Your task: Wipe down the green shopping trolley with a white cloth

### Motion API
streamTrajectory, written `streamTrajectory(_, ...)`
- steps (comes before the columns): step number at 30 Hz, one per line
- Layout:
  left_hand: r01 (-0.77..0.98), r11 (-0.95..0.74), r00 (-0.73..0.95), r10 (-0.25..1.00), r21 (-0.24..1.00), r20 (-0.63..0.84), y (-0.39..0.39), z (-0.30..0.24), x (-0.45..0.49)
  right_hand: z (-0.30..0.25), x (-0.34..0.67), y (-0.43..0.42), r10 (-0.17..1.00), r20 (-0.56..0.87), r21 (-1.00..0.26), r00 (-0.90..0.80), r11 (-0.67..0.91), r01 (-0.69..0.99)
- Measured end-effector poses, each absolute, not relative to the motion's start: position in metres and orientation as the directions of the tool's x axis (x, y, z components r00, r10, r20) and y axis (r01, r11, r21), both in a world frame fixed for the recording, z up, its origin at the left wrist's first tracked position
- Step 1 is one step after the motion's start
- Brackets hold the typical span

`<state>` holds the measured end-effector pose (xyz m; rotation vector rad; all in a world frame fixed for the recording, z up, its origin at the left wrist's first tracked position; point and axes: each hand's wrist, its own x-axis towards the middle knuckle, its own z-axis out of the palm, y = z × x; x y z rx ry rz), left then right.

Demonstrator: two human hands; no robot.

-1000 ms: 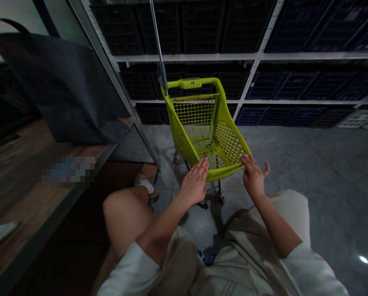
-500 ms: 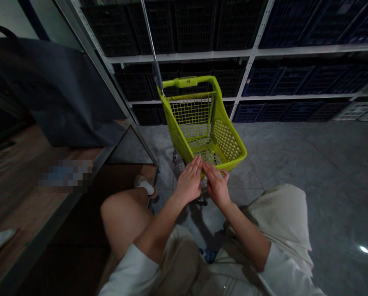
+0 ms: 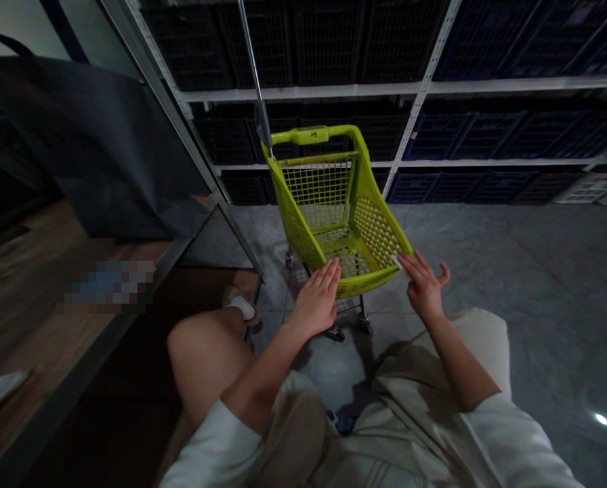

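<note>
A small lime-green plastic shopping cart (image 3: 324, 196) with mesh walls and a wheeled frame stands on the floor just ahead of my knees. My left hand (image 3: 316, 298) lies palm down on its near rim, with nothing in it. My right hand (image 3: 424, 285) touches the right corner of the rim with its fingertips, thumb spread away. A small white fleck (image 3: 395, 261) shows at those fingertips; what it is cannot be made out. The cart's basket holds nothing visible.
A thin metal pole (image 3: 255, 74) rises at the cart's back left. White shelving (image 3: 303, 91) with black and blue crates fills the back. A dark tote bag (image 3: 100, 149) stands on a wooden shelf at left. My bare knee (image 3: 206, 359) lies at lower left, above a grey tiled floor (image 3: 537, 285).
My hands have parted from the middle of the near rim, where they nearly met. The right hand has moved right to the rim's corner, and the left has shifted slightly left.
</note>
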<state>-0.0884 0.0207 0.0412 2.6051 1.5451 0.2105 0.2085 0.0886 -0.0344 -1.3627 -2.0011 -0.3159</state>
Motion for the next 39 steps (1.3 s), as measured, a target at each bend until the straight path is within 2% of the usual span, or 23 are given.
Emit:
streamTrajectory(6, 0.842, -0.493, 0.472, 0.870, 0.218, 0.145, 0.022, 0.034, -0.084, -0.033, 0.145, 0.066, 0.726, 0.688, -0.328, -0.021, 0.336, 0.883)
streamTrajectory(13, 0.840, -0.496, 0.459, 0.866, 0.221, 0.201, 0.023, 0.028, -0.087, -0.015, 0.054, 0.025, 0.789, 0.578, -0.375, -0.208, 0.483, 0.791)
streamTrajectory(19, 0.854, -0.506, 0.490, 0.861, 0.122, 0.137, 0.024, 0.037, -0.096, -0.014, 0.118, 0.051, 0.716, 0.567, -0.179, -0.406, 0.589, 0.788)
streamTrajectory(25, 0.852, -0.508, 0.495, 0.861, 0.125, 0.118, 0.024, 0.039, -0.092, -0.019, 0.214, 0.097, 0.715, 0.630, -0.067, -0.303, 0.439, 0.896)
streamTrajectory(30, 0.857, -0.498, 0.480, 0.865, 0.135, 0.147, 0.023, 0.035, -0.086, -0.022, 0.224, 0.110, 0.709, 0.658, -0.111, -0.255, 0.425, 0.898)
streamTrajectory(39, 0.917, -0.396, 0.388, 0.912, 0.042, 0.135, 0.033, 0.038, -0.087, -0.019, 0.198, 0.111, 0.745, 0.651, -0.255, -0.146, 0.396, 0.882)
